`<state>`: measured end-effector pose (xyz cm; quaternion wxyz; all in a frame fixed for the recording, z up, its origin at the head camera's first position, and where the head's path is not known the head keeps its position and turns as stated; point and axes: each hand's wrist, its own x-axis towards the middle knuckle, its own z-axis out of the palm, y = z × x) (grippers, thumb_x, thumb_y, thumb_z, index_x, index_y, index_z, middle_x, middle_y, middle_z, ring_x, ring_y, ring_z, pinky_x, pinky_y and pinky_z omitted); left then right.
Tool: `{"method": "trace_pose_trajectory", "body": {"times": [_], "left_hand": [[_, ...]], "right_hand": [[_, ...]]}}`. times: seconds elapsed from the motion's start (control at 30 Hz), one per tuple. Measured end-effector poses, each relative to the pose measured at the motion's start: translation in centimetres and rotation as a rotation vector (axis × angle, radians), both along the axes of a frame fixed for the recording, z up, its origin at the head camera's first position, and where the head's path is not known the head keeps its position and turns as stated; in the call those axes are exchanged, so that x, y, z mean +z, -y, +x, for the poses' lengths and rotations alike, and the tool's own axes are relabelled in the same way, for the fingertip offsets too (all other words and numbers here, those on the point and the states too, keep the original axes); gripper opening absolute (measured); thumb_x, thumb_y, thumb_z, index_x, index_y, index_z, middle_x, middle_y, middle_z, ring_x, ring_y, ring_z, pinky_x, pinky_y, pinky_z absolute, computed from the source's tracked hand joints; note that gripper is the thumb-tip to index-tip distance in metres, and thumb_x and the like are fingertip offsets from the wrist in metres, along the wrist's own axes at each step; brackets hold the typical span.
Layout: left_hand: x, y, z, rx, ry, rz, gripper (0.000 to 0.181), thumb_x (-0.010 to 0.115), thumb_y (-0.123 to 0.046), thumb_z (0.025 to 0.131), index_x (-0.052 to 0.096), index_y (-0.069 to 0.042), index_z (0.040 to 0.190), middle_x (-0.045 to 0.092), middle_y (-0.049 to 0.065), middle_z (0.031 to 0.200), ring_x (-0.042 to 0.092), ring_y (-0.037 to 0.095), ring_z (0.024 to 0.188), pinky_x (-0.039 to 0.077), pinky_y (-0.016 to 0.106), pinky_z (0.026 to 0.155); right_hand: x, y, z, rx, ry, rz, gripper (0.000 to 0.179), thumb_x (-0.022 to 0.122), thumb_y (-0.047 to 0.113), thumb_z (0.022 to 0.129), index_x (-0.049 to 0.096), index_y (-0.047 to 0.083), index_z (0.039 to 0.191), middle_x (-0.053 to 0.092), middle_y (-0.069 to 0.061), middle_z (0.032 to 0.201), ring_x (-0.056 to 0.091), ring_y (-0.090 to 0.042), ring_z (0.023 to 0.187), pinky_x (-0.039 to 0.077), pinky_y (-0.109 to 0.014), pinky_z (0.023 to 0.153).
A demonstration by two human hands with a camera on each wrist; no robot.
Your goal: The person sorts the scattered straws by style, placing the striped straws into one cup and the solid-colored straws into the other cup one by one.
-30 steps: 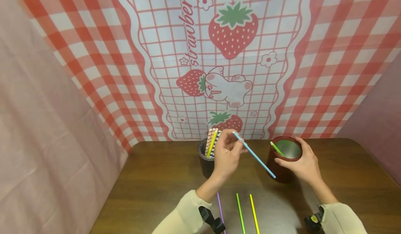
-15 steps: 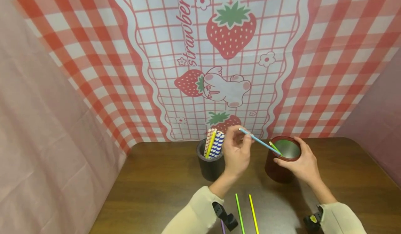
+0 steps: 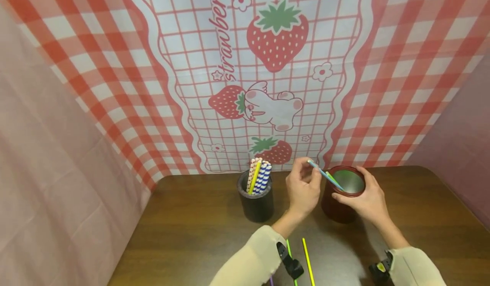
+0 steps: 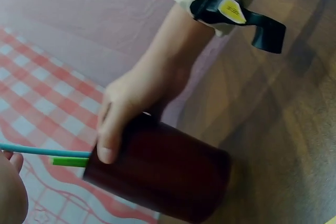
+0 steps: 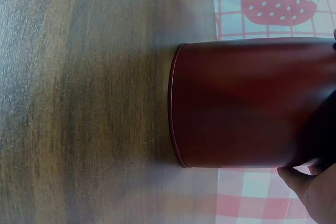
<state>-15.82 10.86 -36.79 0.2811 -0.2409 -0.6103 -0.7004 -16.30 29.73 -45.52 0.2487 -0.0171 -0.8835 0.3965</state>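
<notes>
My left hand (image 3: 303, 192) pinches a light blue straw (image 3: 321, 173) near its upper end. The straw's lower end is inside the mouth of a dark red cup (image 3: 337, 209). With thumb and fingers around its rim, my right hand (image 3: 370, 201) holds this cup upright on the table. A green straw (image 4: 67, 161) leans in the same cup, close beside the blue one. The right wrist view is filled by the cup's red side (image 5: 241, 103), with part of my right hand (image 5: 320, 195) at the edge.
Left of the hands stands a black cup (image 3: 256, 209) with blue-striped straws (image 3: 262, 178), dotted straws and a yellow straw (image 3: 254, 178). Near the front lie a yellow straw (image 3: 308, 262), a green straw (image 3: 289, 248) and a purple straw (image 3: 271, 281), the latter two partly hidden by my left sleeve.
My left hand has moved right, away from the black cup, bringing the blue straw's lower end from in front of the red cup into its mouth. My right hand keeps its hold.
</notes>
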Motion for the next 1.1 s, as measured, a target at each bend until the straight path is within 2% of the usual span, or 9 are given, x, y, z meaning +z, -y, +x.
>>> {"method": "trace_pose_trajectory", "body": {"times": [0.3, 0.57, 0.73, 0.8, 0.93, 1.1], "left_hand": [[-2.2, -1.5, 0.0, 0.052, 0.08, -0.019, 0.017, 0.058, 0.014, 0.081, 0.054, 0.005, 0.095, 0.064, 0.026, 0.087, 0.068, 0.04, 0.077, 0.057, 0.028, 0.069], [-2.9, -2.2, -0.1, 0.074, 0.11, -0.007, 0.016, 0.059, 0.015, 0.08, 0.056, 0.008, 0.094, 0.065, 0.027, 0.087, 0.069, 0.038, 0.076, 0.057, 0.029, 0.069], [-3.2, -2.3, -0.1, 0.106, 0.119, -0.041, 0.016, 0.062, 0.015, 0.078, 0.058, 0.009, 0.092, 0.066, 0.025, 0.083, 0.069, 0.027, 0.073, 0.057, 0.029, 0.067], [-3.9, -2.4, -0.4, 0.12, 0.118, -0.06, 0.016, 0.064, 0.014, 0.077, 0.059, 0.008, 0.092, 0.067, 0.023, 0.08, 0.069, 0.023, 0.071, 0.057, 0.028, 0.066], [-6.1, -2.7, -1.2, 0.123, 0.129, -0.094, 0.017, 0.067, 0.009, 0.078, 0.06, 0.004, 0.093, 0.068, 0.017, 0.078, 0.067, 0.017, 0.068, 0.056, 0.025, 0.065], [-8.0, -2.0, -1.4, 0.053, 0.212, -0.16, 0.014, 0.069, -0.001, 0.081, 0.065, -0.004, 0.094, 0.07, 0.01, 0.083, 0.066, 0.005, 0.073, 0.054, 0.018, 0.065]], "right_hand": [[0.4, 0.5, 0.3, 0.022, 0.019, 0.002, 0.103, 0.091, 0.027, 0.058, 0.037, 0.001, 0.142, 0.046, -0.029, 0.129, 0.049, -0.045, 0.106, 0.04, -0.056, 0.078], [0.6, 0.7, 0.2, 0.027, 0.0, -0.002, 0.103, 0.092, 0.025, 0.056, 0.038, 0.004, 0.142, 0.047, -0.028, 0.127, 0.05, -0.044, 0.105, 0.039, -0.056, 0.078], [0.6, 0.6, 0.1, 0.029, -0.009, -0.006, 0.104, 0.092, 0.024, 0.056, 0.038, 0.004, 0.143, 0.047, -0.028, 0.128, 0.049, -0.044, 0.106, 0.039, -0.056, 0.079], [0.5, 0.5, 0.1, 0.029, -0.007, -0.007, 0.104, 0.092, 0.024, 0.056, 0.038, 0.004, 0.143, 0.047, -0.028, 0.129, 0.049, -0.045, 0.107, 0.039, -0.056, 0.079], [0.4, 0.3, 0.2, 0.027, 0.004, -0.006, 0.104, 0.091, 0.025, 0.057, 0.037, 0.004, 0.144, 0.046, -0.028, 0.131, 0.048, -0.045, 0.108, 0.039, -0.057, 0.079], [0.2, 0.0, 0.2, 0.02, 0.017, -0.004, 0.105, 0.091, 0.027, 0.059, 0.035, 0.003, 0.144, 0.046, -0.029, 0.131, 0.048, -0.045, 0.108, 0.039, -0.058, 0.079]]}}
